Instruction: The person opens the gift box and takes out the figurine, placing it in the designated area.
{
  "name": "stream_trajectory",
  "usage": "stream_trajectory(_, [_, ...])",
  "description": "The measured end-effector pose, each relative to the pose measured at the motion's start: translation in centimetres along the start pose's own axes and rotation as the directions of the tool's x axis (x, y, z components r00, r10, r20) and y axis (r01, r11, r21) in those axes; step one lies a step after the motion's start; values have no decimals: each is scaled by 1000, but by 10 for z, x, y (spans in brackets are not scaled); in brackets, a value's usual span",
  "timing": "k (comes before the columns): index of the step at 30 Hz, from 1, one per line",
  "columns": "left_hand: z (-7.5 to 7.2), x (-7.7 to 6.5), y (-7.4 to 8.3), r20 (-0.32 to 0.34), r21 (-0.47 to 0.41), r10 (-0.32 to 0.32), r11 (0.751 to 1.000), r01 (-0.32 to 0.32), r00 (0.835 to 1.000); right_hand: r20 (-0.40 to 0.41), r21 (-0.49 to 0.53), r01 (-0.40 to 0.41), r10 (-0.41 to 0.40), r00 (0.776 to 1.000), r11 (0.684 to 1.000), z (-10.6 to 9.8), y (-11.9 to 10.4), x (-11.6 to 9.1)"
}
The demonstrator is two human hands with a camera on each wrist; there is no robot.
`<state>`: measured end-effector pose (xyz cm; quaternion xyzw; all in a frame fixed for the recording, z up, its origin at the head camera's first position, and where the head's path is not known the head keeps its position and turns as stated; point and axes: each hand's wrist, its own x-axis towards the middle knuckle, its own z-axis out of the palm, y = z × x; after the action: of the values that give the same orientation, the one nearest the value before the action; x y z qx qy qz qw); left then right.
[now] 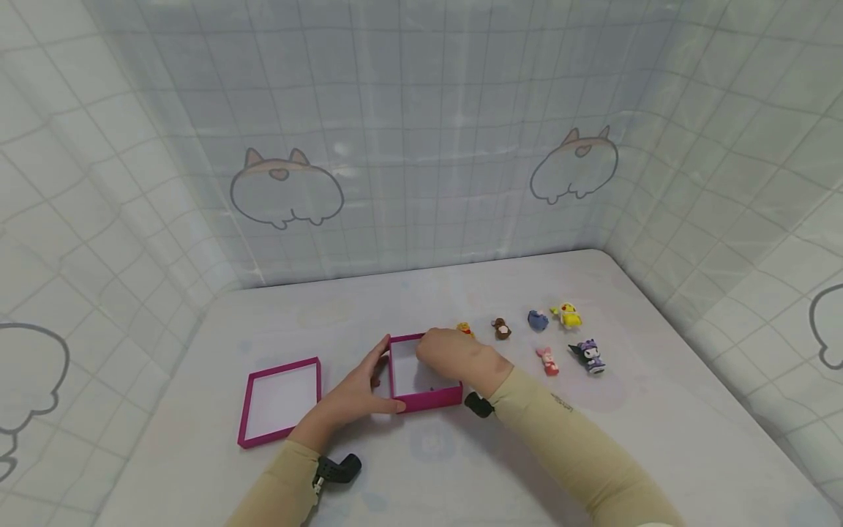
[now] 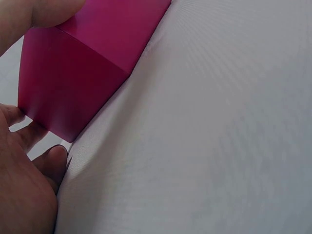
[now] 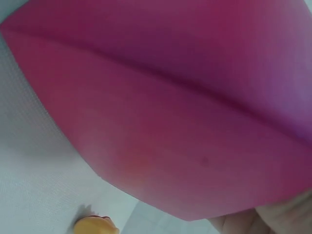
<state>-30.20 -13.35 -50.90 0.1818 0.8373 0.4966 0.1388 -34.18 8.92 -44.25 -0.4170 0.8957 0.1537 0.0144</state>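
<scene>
A magenta square box [image 1: 431,400] with a white inside stands on the table. My left hand [image 1: 356,391] holds its left side, the thumb on the front wall and the fingers reaching to the far left corner; the left wrist view shows this grip on the box wall [image 2: 78,73]. My right hand [image 1: 461,356] reaches over the right wall into the box, fingers bent downward. Its fingertips are hidden, so whether they pinch something cannot be told. A tiny dark spot lies on the box floor. In the right wrist view the magenta wall [image 3: 146,126] covers most of the hand.
A matching shallow magenta-rimmed lid [image 1: 266,438] lies left. On the right are small figurines: an orange bear [image 1: 465,329], a brown one [image 1: 501,329], a blue one [image 1: 537,320], a yellow one [image 1: 568,315], a pink pig [image 1: 548,361] and a purple-black one [image 1: 589,356]. Patterned curtains surround the table.
</scene>
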Motion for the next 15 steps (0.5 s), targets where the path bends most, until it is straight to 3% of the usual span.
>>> stream_trajectory(15, [-1,0,-1,0,-17,6,1000,-6,1000,-6,-21,1,-1,1000,1000,1,-1,1])
